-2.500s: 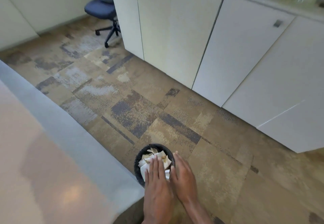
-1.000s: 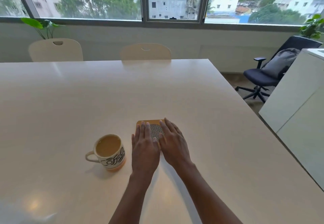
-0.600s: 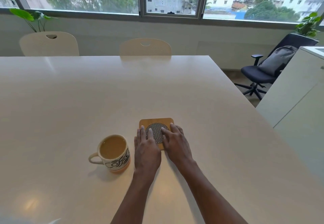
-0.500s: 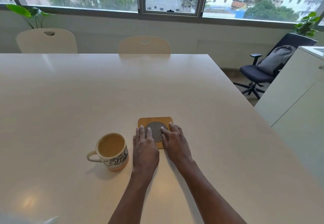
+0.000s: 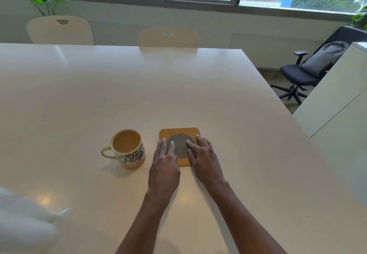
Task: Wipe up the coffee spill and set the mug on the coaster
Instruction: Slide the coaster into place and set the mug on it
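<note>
Squaring up the coaster on the table, by the look of it. Pressing on it from the near side with the left hand and right hand, both flat, fingers straight and slightly spread, pinching nothing. Left fingertips on the left edge and the woven disc, right fingertips on the disc's right side. Just left of the coaster and apart from it, the mug, upright on the table, handle pointing left, filled nearly to the brim with milky coffee. No spill to be made out on the table around it; judging from that, wiping done and only the placing left.

Keep the press light and even. Slide rather than lift, to end with the coaster flat and square. Leave it near the mug for a short carry, but stop with a gap between them, to avoid knocking so full a mug. Then free the left hand for the handle. Keep the right on the coaster's right edge to pin it, clear of the disc. Lift the mug level and slowly, and set it down centred on the disc.
</note>
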Tool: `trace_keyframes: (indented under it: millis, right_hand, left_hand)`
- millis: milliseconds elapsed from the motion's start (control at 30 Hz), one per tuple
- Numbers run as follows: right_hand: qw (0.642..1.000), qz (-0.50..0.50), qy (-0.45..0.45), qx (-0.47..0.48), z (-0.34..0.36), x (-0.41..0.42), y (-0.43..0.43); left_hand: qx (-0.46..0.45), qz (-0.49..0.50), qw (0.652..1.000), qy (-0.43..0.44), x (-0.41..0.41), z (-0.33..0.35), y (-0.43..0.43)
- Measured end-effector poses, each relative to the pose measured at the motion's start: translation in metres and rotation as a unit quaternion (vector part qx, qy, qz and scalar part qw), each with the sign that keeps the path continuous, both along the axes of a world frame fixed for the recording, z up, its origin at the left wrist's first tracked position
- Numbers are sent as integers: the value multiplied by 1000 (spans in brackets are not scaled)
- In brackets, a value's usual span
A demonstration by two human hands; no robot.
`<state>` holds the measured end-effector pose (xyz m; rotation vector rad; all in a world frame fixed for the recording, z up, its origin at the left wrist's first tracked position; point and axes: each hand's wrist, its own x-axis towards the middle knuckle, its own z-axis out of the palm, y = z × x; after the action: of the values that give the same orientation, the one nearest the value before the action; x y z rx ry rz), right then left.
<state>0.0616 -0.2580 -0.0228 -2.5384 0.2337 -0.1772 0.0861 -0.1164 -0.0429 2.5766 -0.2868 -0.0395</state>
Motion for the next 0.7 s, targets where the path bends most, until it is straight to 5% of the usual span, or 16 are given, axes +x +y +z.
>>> trace_keyframes:
  millis: [700]
  right_hand:
    - [1000,9,-10,6,1,-135,7]
  left_hand:
    - [45,-73,996,29,-123,29,46]
